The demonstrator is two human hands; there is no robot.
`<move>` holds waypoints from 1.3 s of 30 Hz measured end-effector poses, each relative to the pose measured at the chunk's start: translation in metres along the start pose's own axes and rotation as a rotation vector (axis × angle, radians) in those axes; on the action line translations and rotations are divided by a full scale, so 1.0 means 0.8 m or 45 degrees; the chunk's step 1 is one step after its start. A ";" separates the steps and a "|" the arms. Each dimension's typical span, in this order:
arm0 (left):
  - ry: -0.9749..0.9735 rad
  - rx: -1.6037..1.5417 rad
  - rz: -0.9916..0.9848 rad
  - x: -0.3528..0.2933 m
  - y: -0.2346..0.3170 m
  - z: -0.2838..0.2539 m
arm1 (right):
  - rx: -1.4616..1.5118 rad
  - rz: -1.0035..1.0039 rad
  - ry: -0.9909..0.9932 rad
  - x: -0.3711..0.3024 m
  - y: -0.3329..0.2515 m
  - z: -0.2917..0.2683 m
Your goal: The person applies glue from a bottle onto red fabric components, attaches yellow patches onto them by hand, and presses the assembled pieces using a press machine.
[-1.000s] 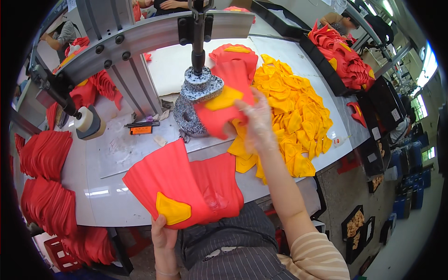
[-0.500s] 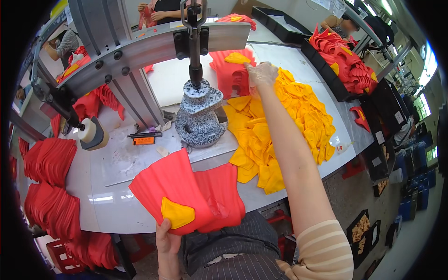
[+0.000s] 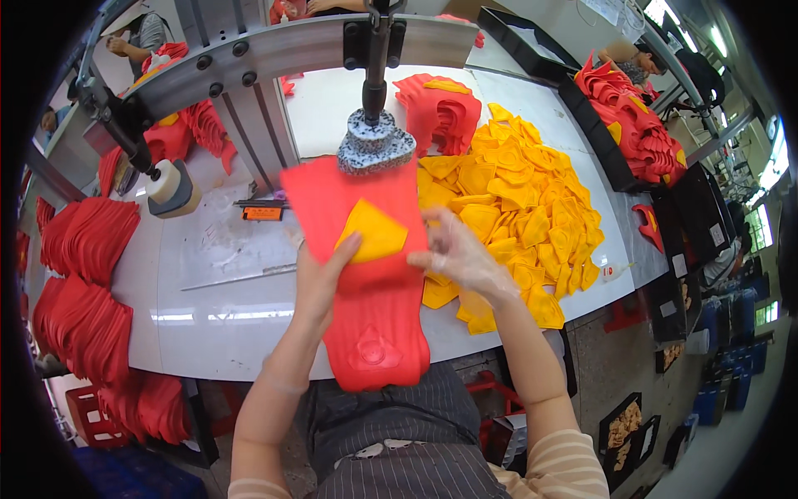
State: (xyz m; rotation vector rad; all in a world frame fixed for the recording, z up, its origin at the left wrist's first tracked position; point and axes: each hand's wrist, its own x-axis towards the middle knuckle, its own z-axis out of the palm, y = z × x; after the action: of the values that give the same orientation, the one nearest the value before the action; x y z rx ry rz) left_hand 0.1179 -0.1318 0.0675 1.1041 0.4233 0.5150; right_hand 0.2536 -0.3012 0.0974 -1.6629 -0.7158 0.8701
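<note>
A long, soft red sheet-like piece (image 3: 378, 303) hangs upright before me, with a yellow patch (image 3: 378, 233) on its upper part. My left hand (image 3: 320, 274) grips the red piece's left edge, thumb over the patch's corner. At the right edge is my right hand (image 3: 465, 258) in a thin clear glove, slightly blurred. Its thumb and fingers are apart, the thumb tip at the red edge. Just behind the piece's top, a speckled grey form (image 3: 374, 145) hangs from a metal rod; its lower part is hidden. A heap of yellow patches (image 3: 540, 208) lies to the right.
Stacks of red pieces (image 3: 87, 241) stand at the left table edge, another red stack (image 3: 436, 116) behind the form. A metal frame (image 3: 291, 50) spans the table, carrying a pale block (image 3: 173, 190). A black tray (image 3: 611, 137) holds red pieces. Other people sit beyond.
My right hand has come back from the far red stack to the held piece. The left hand has raised and straightened that piece in front of the speckled form. The view has shifted slightly.
</note>
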 end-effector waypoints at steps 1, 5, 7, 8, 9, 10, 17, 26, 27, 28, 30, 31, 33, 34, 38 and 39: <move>0.052 0.281 0.202 0.026 -0.010 0.001 | 0.095 -0.013 0.053 0.014 0.010 -0.004; 0.449 1.206 0.649 0.116 -0.054 -0.022 | -0.129 -0.067 0.341 0.080 0.024 -0.004; 0.454 1.180 0.594 0.142 -0.065 -0.023 | -0.031 -0.191 0.343 0.108 0.044 -0.013; 0.454 1.152 0.532 0.146 -0.066 -0.024 | -0.035 -0.193 0.378 0.113 0.043 -0.012; 0.459 1.160 0.526 0.147 -0.067 -0.026 | -0.040 -0.194 0.414 0.116 0.045 -0.010; 0.442 1.118 0.562 0.147 -0.071 -0.027 | -0.033 -0.188 0.407 0.114 0.047 -0.011; 0.432 0.865 0.618 0.140 -0.068 -0.008 | -0.425 -0.163 0.521 0.099 0.053 -0.015; 0.531 1.044 0.558 0.134 -0.060 0.007 | -0.249 -0.185 0.520 0.116 0.065 0.000; 0.535 1.005 0.596 0.135 -0.064 0.012 | -0.313 -0.284 0.636 0.122 0.066 0.002; 0.535 0.994 0.604 0.139 -0.065 0.013 | -0.323 -0.292 0.639 0.125 0.067 0.001; 0.521 1.015 0.556 0.140 -0.068 0.007 | -0.039 -0.241 0.619 0.120 0.060 0.014; 0.526 1.011 0.559 0.142 -0.067 0.004 | -0.043 -0.245 0.616 0.117 0.053 0.016; 0.538 0.973 0.564 0.141 -0.063 -0.001 | -0.145 -0.236 0.580 0.109 0.046 0.022; 0.553 0.975 0.574 0.140 -0.058 -0.004 | -0.145 -0.249 0.568 0.110 0.045 0.025; 0.260 0.545 0.593 0.135 -0.067 -0.034 | -0.386 -0.554 0.512 0.126 0.062 0.040; 0.312 0.650 0.713 0.123 -0.060 -0.018 | -0.550 -0.403 0.575 0.127 0.075 0.022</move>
State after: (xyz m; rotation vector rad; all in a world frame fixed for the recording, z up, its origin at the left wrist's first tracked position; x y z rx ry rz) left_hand 0.1981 -0.0805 0.0111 1.6738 0.4714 1.0823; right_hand 0.2964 -0.2238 0.0175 -1.9617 -0.8524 0.1024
